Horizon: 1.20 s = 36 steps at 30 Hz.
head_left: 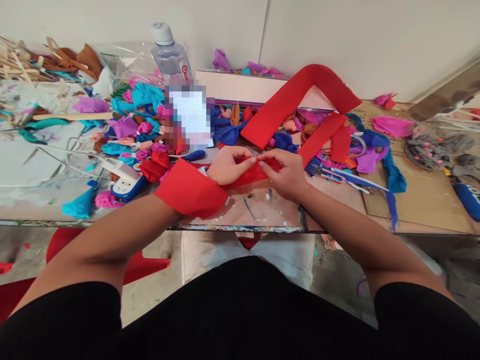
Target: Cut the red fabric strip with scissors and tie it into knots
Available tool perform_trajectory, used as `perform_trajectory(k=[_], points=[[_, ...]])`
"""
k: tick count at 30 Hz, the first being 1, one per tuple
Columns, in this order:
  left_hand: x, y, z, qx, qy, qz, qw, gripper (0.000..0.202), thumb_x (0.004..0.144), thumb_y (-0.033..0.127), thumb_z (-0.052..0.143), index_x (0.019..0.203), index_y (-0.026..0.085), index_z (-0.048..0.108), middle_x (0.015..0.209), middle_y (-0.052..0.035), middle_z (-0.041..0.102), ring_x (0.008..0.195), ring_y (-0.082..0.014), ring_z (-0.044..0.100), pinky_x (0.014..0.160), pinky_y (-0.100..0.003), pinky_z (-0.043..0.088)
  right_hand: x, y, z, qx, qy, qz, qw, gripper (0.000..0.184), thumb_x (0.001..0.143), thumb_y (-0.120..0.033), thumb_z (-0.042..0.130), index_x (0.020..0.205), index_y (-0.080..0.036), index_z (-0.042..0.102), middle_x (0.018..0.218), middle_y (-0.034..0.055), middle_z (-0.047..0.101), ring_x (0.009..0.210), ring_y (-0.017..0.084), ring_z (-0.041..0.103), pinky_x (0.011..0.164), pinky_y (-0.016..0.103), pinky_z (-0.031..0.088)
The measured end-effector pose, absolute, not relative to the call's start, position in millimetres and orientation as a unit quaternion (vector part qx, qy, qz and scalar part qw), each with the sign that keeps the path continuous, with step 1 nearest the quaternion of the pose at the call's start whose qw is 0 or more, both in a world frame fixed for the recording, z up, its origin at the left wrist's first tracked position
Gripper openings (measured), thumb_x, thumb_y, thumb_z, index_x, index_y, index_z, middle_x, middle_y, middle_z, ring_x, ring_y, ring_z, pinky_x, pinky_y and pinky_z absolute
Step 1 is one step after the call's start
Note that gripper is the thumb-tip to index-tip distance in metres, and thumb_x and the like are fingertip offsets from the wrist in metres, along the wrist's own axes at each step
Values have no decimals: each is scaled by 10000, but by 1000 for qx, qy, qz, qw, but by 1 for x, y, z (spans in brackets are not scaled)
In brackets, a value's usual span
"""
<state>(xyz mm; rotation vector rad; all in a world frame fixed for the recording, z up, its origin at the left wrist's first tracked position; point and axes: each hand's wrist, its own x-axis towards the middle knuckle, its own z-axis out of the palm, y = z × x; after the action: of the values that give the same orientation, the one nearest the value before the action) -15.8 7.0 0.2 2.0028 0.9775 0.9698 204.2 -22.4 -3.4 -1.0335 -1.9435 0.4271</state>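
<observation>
With my left hand (227,166) and right hand (285,174) both pinching the red strip (285,102) at nearly touching fingertips, I judge the work barely started: only a short stretch is gathered at the grip, the rest loops loose beyond it, and rosettes (143,154) lie heaped beyond-left.

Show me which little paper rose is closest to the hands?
The red rose, beside the left hand, which pinches a red strip with the right hand. The other roses are pink, farther left.
</observation>
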Motion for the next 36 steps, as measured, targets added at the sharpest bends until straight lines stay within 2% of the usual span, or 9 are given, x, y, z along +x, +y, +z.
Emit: perform_trajectory(k=[5, 11, 17, 25, 36], points=[[-16, 6, 2, 774, 375, 368, 353, 422, 972, 520, 615, 867, 146, 781, 802, -51, 768, 710, -154, 637, 695, -289, 490, 204, -23, -4, -416, -782, 163, 435, 141, 991, -336, 695, 1038, -264, 806, 1028, 46, 843, 928, 250, 783, 885, 415, 608], [-16, 7, -3, 791, 353, 399, 299, 294, 908, 439, 717, 985, 162, 779, 974, -77, 814, 875, -195, 724, 882, -317, 556, 204, -23, -5, -428, -767, 162, 450, 144, 977, -336, 706, 1030, -254, 813, 1026, 44, 844, 934, 248, 789, 882, 399, 619], [-16, 6, -1, 807, 339, 385, 291, 348, 990, 458, 633, 913, 153, 783, 846, -64, 796, 766, -171, 701, 772, -282, 538, 204, -21, -8, -415, -765, 171, 462, 156, 978, -356, 722, 1052, -259, 819, 1038, 40, 848, 943, 233, 794, 903, 380, 633], [-17, 7, -2, 817, 330, 381, 280, 433, 1032, 497, 567, 903, 143, 781, 816, -55, 783, 738, -155, 676, 721, -268, 501, 202, -23, -7, -428, -754, 197, 458, 180, 976, -376, 728, 1052, -242, 821, 1018, 52, 843, 916, 229, 789, 857, 365, 632], [-17, 4, -2, 819, 330, 393, 257, 406, 1023, 520, 612, 964, 165, 802, 881, -64, 810, 768, -167, 711, 771, -283, 536, 201, -21, -6, -444, -730, 232, 466, 178, 954, -365, 734, 994, -214, 819, 967, 51, 844, 885, 228, 780, 838, 358, 610]])
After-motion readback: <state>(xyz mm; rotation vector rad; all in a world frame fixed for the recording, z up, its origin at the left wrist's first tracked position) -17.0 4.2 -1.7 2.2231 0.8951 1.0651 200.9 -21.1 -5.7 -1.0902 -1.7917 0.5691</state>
